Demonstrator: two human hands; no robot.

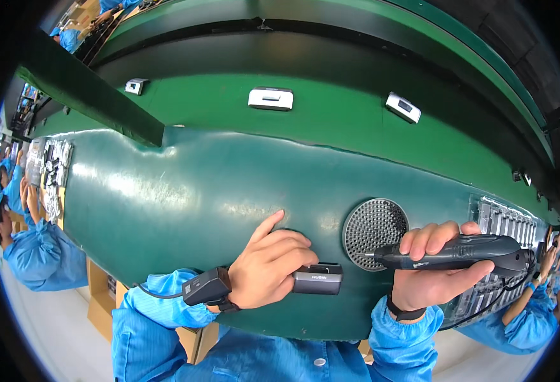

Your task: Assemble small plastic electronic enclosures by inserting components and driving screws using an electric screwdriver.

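Observation:
My left hand [268, 266] rests low over the green mat with its index finger stretched out. Its other fingers are curled round one end of a small dark box-shaped device [318, 280]. To the right, my right hand [433, 280] is closed round a black electric screwdriver [464, 251], held level with its bit pointing left. The bit's tip is over the lower part of a round grey dish [370, 219] whose bottom is full of small holes. Whether a screw sits on the tip is too small to tell.
Beyond the green mat [216, 184] runs a green belt [337, 108] carrying white-and-grey devices [270, 99]. A dark post [95, 89] slants in at upper left. Clear trays of parts [506, 219] lie at right, near the screwdriver's cord. People in blue [41, 251] sit at both sides.

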